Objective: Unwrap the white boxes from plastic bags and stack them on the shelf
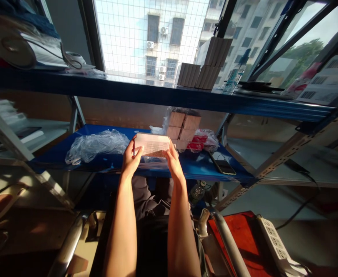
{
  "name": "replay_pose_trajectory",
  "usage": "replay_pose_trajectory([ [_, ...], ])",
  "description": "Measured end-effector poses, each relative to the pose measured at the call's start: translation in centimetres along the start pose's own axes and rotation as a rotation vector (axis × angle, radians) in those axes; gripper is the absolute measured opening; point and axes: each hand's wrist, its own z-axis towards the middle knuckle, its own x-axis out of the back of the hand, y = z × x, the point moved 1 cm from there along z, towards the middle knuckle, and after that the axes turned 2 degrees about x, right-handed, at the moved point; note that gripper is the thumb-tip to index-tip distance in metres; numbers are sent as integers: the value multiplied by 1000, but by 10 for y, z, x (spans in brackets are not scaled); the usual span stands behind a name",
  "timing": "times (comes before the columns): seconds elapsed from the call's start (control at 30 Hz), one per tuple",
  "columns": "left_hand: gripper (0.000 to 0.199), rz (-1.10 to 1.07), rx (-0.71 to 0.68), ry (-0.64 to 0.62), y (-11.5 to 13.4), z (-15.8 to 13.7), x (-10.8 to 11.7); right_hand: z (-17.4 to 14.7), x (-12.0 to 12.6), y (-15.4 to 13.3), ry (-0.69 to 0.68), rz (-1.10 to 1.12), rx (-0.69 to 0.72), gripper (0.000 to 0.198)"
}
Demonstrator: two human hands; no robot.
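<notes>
A small flat pale box (152, 144) with lines of print on its near face is held up in front of me, over the front part of the blue lower shelf (186, 168). My left hand (132, 158) grips its left end, thumb on the printed face. The right end is gripped by my right hand (173, 157), thumb at the lower corner. Behind the box to the right stands a plastic-wrapped stack of small cartons (183, 124). Left of my hands lies a heap of crumpled clear plastic (98, 144).
A red packet (197, 142) and a phone (225, 166) lie to the right on the lower shelf. Grey boxes (210, 67) stand on the upper shelf (145, 92) by the window. Below right are a bottle (197, 191), a chair armrest (229, 240) and a power strip (274, 240).
</notes>
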Motion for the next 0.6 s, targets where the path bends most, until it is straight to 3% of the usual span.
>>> replay_pose_trajectory([
  [0.1,70,-7,31,-18,-23,-2,-3,-3,-5,19,-64,23,-43,73],
  [0.2,69,78,70,-60,-35,-3,-2,-8,-5,33,-13,22,-68,76],
  [0.3,50,188,106,-67,-32,-2,2,-10,-3,38,78,-46,-132,70],
  [0.47,28,428,134,177,-12,2,16,-7,4,30,397,-265,-103,43],
  [0.53,24,626,195,152,-12,2,19,-6,6,30,518,-368,-110,31],
  [0.6,25,751,291,47,-19,1,19,-5,7,34,510,-348,-148,25],
])
